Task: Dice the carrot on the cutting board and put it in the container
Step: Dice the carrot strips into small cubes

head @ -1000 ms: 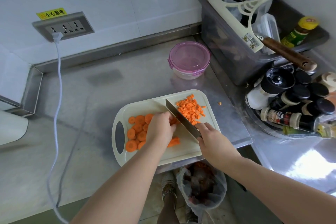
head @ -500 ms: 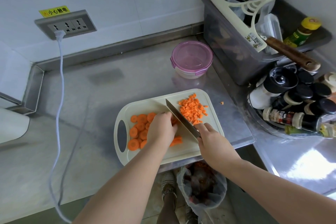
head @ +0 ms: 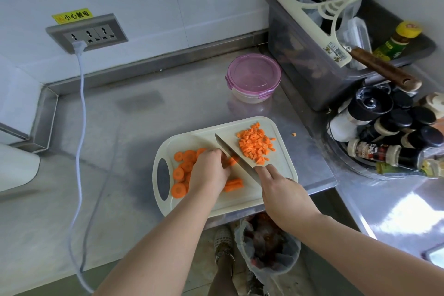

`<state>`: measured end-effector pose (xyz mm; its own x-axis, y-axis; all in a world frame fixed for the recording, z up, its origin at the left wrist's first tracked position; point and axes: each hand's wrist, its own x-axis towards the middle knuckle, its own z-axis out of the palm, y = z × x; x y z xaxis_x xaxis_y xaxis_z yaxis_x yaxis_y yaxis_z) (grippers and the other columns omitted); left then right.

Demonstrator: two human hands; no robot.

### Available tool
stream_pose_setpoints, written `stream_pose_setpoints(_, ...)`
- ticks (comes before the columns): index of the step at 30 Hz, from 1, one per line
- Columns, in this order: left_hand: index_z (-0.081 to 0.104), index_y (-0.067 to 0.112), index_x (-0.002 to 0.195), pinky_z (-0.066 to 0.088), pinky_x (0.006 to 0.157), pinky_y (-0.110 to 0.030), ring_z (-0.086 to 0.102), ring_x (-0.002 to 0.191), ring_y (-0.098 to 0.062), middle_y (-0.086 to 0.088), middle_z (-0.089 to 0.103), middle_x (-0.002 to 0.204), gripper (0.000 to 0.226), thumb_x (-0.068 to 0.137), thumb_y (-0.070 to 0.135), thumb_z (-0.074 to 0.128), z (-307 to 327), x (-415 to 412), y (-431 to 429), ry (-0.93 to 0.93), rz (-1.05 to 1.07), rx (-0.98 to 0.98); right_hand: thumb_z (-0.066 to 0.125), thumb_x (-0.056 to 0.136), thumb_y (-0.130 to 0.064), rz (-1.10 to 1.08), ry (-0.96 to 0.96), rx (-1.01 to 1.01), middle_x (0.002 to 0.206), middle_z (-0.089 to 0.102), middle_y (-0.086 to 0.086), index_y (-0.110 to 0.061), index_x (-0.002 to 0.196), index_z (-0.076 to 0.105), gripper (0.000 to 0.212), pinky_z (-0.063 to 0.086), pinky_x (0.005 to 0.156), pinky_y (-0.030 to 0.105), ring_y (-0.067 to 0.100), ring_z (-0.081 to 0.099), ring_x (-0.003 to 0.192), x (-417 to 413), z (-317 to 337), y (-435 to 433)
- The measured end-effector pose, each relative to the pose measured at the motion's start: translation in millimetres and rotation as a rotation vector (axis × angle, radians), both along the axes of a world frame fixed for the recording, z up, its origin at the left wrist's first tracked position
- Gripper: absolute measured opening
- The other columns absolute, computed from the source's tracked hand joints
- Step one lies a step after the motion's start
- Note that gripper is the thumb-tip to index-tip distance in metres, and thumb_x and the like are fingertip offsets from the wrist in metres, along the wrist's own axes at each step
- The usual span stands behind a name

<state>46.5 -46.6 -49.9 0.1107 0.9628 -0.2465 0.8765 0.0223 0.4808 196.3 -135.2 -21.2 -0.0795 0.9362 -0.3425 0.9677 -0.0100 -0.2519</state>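
Orange carrot strips (head: 231,160) lie at the middle of the cream plastic cutting board (head: 240,202), held down by the curled fingers of the left hand (head: 209,170). The right hand (head: 281,190) grips the handle of a steel kitchen knife (head: 234,154), whose blade slants across the board just right of the left fingertips. More cut sticks (head: 233,184) lie just near of the left hand. Round carrot slices (head: 179,173) sit at the board's left end by its handle hole, and a pile of diced carrot (head: 255,145) fills the far right corner. One stray cube (head: 293,134) rests on the steel counter (head: 144,115) right of the board. The round container with a pink lid (head: 253,77) stands farther back, closed.
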Motion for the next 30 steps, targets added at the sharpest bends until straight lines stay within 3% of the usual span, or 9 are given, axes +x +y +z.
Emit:
stream_pose_setpoints(6,0.064,0.014,0.102,0.044,0.068,-0.026,0.063,0.092,-0.022,-0.004,0.067,0.103,0.019,0.087,0.025,0.061,4,4,-1,0.042,-0.009,0.02,0.045,0.088,0.0,0.012,-0.031,-0.027,0.12,0.04,-0.001,-0.02,0.139,0.026,0.059,0.046,0.059,0.031,0.022,0.048,0.07,-3,4,-1)
stream_pose_setpoints(13,0.062,0.014,0.096,0.046,0.067,-0.029,0.064,0.09,-0.025,-0.004,0.067,0.099,0.013,0.088,0.024,0.06,7,6,0,0.102,-0.023,0.012,0.049,0.084,0.004,0.046,-0.091,-0.087,0.117,0.042,0.002,-0.016,0.138,0.024,0.063,0.039,0.051,0.029,0.023,0.05,0.066,-7,8,0)
stream_pose_setpoints(17,0.062,0.013,0.093,0.048,0.068,-0.032,0.063,0.089,-0.026,-0.005,0.066,0.097,0.013,0.087,0.024,0.06,6,6,1,0.114,-0.035,0.024,0.051,0.085,0.003,0.06,-0.112,-0.092,0.106,0.045,0.003,-0.012,0.136,0.024,0.06,0.053,0.058,0.032,0.023,0.061,0.069,-10,3,2)
stream_pose_setpoints(23,0.064,0.014,0.102,0.05,0.071,-0.032,0.064,0.091,-0.023,-0.003,0.067,0.101,0.019,0.087,0.025,0.06,2,7,1,0.11,-0.035,0.025,0.054,0.084,0.005,0.044,-0.083,-0.132,0.097,0.042,0.002,-0.014,0.131,0.026,0.058,0.055,0.062,0.034,0.023,0.061,0.071,-11,4,8)
stream_pose_setpoints(30,0.066,0.017,0.097,0.053,0.075,-0.034,0.064,0.09,-0.022,-0.001,0.07,0.096,0.015,0.086,0.027,0.063,2,11,9,0.062,-0.032,-0.003,0.05,0.08,0.008,-0.003,-0.074,-0.078,0.093,0.033,-0.003,-0.013,0.128,0.028,0.056,0.031,0.042,0.027,0.022,0.047,0.057,10,3,13)
